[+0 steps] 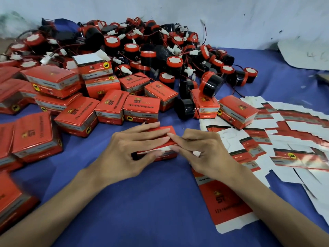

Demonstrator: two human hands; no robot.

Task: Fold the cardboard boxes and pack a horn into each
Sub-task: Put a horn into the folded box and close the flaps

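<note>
The left grip (131, 148) lies spread, fingers straight and flat on the lid of a red cardboard box (160, 132), thumb along its front face. The right grip (199, 148) meets it from 3 o'clock with fingers bent, their tips pressing the box's right end by a white flap. Whether it pinches that flap cannot be told. The box sits on the blue counter (142, 211), in the middle of the view.

At 5 o'clock from the box, a flat unfolded carton (226, 202) lies under the right forearm. From 2 to 4 o'clock, more flat cartons (293, 139) are fanned out in overlapping rows, white sides and red sides mixed. From 8 round to 1 o'clock, folded boxes (110, 111) crowd together, some tilted, some stacked. Behind them at 12 o'clock is a heap of red-and-black horns (160, 50) with red wires and white plugs, piled against a white wall (178, 9).
</note>
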